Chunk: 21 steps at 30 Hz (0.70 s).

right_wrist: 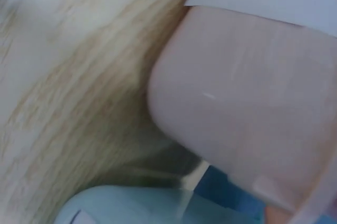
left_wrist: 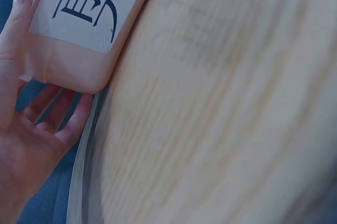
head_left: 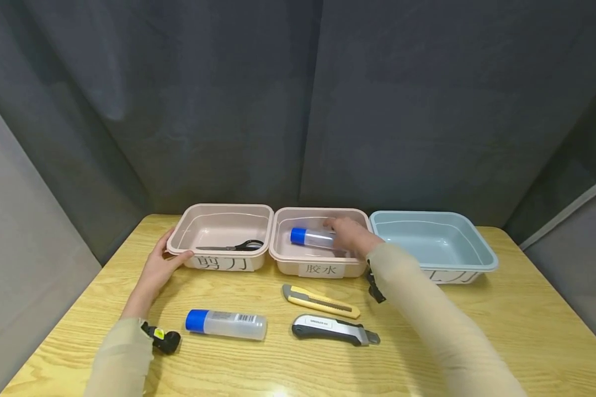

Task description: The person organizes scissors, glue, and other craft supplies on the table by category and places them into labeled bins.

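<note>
My left hand [head_left: 160, 268] grips the left corner of a pale pink bin [head_left: 218, 209], thumb at the front rim and fingers round the side. Black-handled scissors [head_left: 235, 246] lie in that bin. My right hand [head_left: 351, 234] reaches into the middle pink bin [head_left: 288, 256] and holds a clear glue bottle [head_left: 315, 238] by its right end, the blue cap pointing left. The hand hides that end of the bottle. In the right wrist view the middle bin's outer wall [right_wrist: 237, 87] fills much of the picture, the fingers mostly out of sight.
A light blue bin [head_left: 427, 242] stands at the right of the row. Nearer me on the wooden table [head_left: 238, 369] lie a second blue-capped glue bottle [head_left: 235, 325], a yellow utility knife [head_left: 320, 301] and a grey-and-black utility knife [head_left: 333, 330]. A dark curtain [head_left: 298, 110] hangs behind.
</note>
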Each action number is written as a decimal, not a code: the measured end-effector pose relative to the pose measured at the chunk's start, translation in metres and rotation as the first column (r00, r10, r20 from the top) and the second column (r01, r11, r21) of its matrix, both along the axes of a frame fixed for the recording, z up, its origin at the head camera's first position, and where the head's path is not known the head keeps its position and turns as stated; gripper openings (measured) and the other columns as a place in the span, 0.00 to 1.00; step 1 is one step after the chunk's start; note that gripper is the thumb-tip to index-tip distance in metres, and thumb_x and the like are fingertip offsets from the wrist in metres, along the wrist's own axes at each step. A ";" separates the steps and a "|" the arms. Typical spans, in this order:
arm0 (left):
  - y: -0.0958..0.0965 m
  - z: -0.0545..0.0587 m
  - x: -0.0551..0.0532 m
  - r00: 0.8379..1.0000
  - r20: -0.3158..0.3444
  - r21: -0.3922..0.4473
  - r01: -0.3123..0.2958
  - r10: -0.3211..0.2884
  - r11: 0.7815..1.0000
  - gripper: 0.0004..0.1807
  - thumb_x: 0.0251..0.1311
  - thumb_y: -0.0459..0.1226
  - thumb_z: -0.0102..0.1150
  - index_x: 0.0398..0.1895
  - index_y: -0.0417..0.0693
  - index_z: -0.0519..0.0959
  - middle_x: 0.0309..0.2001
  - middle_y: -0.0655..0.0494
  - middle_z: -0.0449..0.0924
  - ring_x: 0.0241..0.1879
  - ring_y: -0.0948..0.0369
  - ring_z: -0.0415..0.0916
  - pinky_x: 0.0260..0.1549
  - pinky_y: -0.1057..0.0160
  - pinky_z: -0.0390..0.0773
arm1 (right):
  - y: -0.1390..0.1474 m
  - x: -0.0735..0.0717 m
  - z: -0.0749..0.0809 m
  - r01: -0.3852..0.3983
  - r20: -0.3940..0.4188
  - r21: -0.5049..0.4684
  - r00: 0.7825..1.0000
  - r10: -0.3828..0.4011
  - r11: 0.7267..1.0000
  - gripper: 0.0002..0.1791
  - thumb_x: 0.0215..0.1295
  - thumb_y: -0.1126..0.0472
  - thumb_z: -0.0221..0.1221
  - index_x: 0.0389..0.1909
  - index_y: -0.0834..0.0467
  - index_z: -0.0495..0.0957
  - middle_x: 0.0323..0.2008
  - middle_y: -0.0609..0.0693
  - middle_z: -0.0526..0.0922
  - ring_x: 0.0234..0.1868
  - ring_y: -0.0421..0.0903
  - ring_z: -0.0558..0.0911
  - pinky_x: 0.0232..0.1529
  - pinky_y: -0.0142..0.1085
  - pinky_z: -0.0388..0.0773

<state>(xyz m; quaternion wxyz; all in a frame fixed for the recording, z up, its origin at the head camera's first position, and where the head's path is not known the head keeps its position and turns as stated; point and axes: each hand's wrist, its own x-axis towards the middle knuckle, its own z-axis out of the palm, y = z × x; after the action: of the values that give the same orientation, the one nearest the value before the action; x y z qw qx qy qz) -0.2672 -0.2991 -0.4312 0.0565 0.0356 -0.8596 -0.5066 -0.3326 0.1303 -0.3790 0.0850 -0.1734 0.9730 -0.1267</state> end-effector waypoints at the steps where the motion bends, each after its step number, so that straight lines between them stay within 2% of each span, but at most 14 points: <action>1: 0.000 0.000 0.000 1.000 -0.001 0.000 0.000 0.000 1.000 0.48 0.54 0.49 0.60 0.72 0.55 0.42 0.69 0.42 0.49 0.60 0.44 0.55 0.60 0.42 0.57 | 0.000 0.001 0.003 -0.019 -0.019 -0.009 1.000 0.019 1.000 0.29 0.53 0.69 0.60 0.59 0.58 0.68 0.53 0.58 0.75 0.52 0.52 0.74 0.57 0.46 0.68; 6: 0.001 -0.001 0.002 1.000 0.007 -0.004 -0.002 0.002 1.000 0.49 0.52 0.53 0.60 0.72 0.57 0.42 0.69 0.43 0.49 0.60 0.45 0.55 0.60 0.43 0.56 | 0.000 0.006 0.012 -0.101 -0.096 -0.018 0.990 0.099 0.995 0.24 0.57 0.67 0.59 0.57 0.61 0.69 0.52 0.59 0.76 0.53 0.53 0.75 0.55 0.45 0.70; 10: 0.002 -0.002 0.000 1.000 0.004 -0.001 0.006 -0.006 1.000 0.49 0.52 0.53 0.60 0.72 0.57 0.42 0.69 0.44 0.49 0.60 0.45 0.55 0.59 0.43 0.57 | -0.003 0.013 0.019 -0.159 -0.174 -0.001 0.972 0.157 0.987 0.21 0.58 0.65 0.59 0.54 0.59 0.73 0.52 0.56 0.76 0.52 0.51 0.75 0.54 0.43 0.71; 15: 0.000 0.000 0.000 1.000 -0.005 -0.005 0.003 -0.003 1.000 0.48 0.54 0.51 0.59 0.72 0.56 0.41 0.69 0.43 0.49 0.60 0.45 0.55 0.59 0.43 0.57 | -0.014 0.028 0.029 -0.248 -0.290 0.034 0.925 0.247 0.968 0.16 0.58 0.64 0.59 0.48 0.57 0.78 0.46 0.53 0.78 0.47 0.48 0.78 0.51 0.41 0.74; 21: -0.002 0.000 0.001 1.000 0.003 -0.008 -0.007 0.007 1.000 0.49 0.53 0.52 0.59 0.72 0.57 0.41 0.69 0.43 0.48 0.61 0.44 0.54 0.59 0.42 0.57 | -0.031 0.050 0.037 -0.323 -0.384 0.126 0.856 0.346 0.938 0.12 0.57 0.59 0.60 0.43 0.53 0.80 0.41 0.48 0.81 0.37 0.44 0.79 0.42 0.38 0.77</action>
<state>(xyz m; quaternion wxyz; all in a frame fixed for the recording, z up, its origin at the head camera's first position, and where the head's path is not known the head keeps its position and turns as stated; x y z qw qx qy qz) -0.2666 -0.3013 -0.4315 0.0572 0.0391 -0.8617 -0.5027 -0.2821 0.0991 -0.3419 -0.0902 -0.3595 0.9277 -0.0443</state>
